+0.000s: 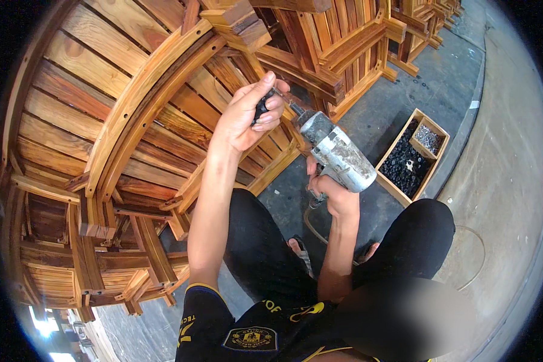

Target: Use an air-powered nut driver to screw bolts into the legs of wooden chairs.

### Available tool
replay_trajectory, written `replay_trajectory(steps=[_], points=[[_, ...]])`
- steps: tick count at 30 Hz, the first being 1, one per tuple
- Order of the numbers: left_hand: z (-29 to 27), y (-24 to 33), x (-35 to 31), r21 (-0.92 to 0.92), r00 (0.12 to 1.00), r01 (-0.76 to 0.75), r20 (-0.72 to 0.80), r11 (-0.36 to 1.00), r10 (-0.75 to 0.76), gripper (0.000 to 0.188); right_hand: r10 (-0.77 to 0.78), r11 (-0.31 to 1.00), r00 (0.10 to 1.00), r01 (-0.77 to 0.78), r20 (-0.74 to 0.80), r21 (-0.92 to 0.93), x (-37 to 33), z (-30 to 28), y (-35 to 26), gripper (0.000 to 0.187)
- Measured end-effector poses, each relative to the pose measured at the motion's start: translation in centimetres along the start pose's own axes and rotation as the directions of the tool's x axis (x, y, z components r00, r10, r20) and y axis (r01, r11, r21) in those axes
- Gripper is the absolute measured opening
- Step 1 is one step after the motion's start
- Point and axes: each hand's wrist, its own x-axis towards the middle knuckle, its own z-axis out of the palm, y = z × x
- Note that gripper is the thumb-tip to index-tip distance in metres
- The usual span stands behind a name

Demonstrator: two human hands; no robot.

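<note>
My right hand is wrapped round the handle of a worn silver air driver, whose hose trails down toward the floor. The driver points up and left, its bit reaching my left hand. In the closed fingers of that hand are small black pieces; their exact kind is partly hidden. Both hands are in front of a slatted wooden furniture piece with curved rails. Whether the bit touches anything held in my left fingers, I cannot tell.
To the right, a wooden box on the dark floor holds black round pieces and, in a small compartment, metal screws. More slatted wooden furniture stands in a row at the far side. A thin hose curves over the concrete.
</note>
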Motion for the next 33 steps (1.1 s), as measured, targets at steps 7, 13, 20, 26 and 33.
replay_trajectory(steps=[7,13,20,26,33], points=[[0.0,0.0,1.0,-0.040,1.000,-0.016,0.002,0.999,0.016,0.030,0.002,0.998,1.000,-0.002,0.011,0.061,0.5,0.9,-0.8,0.037],[-0.1,0.7,1.2,-0.044,1.000,-0.018,-0.017,0.999,0.018,0.029,-0.036,0.996,0.999,0.038,0.028,-0.086,1.5,2.1,-2.1,0.038],[2.5,1.8,2.8,0.077,0.980,-0.189,0.078,0.979,0.183,0.026,-0.123,0.943,0.992,0.109,-0.026,-0.315,3.5,1.4,-3.7,0.039],[2.0,1.3,3.2,-0.131,0.978,-0.144,0.132,0.981,0.161,0.040,-0.142,0.943,0.988,0.118,-0.055,-0.311,3.1,1.5,-5.1,0.037],[1.2,1.1,3.5,-0.186,0.982,-0.124,0.116,0.975,0.147,0.041,-0.126,0.937,0.991,0.133,0.041,-0.324,2.9,1.0,-5.8,0.036]])
